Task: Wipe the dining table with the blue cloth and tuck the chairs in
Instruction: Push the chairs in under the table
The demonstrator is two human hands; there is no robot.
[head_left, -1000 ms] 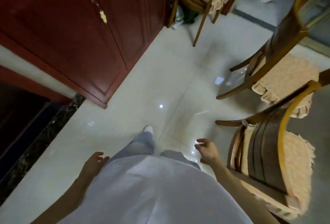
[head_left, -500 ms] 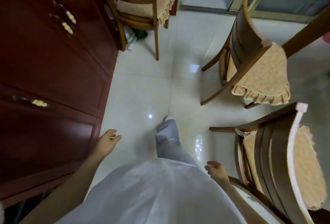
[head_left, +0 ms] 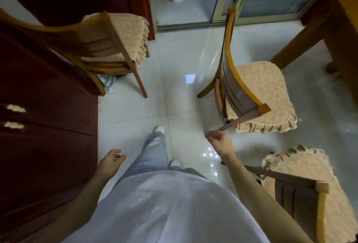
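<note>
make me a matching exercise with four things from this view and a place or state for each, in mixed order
1 right hand
2 left hand
3 dark red wooden cabinet
4 brown wooden dining table

a top right corner, only a leg and an edge showing
b empty, beside the grey trouser leg
c along the left side of the view
d close to the back post of the middle cushioned wooden chair

Pairs: 1-d, 2-b, 3-c, 4-a

Dim, soft, edge-warped; glare on glossy floor (head_left: 193,91)
</note>
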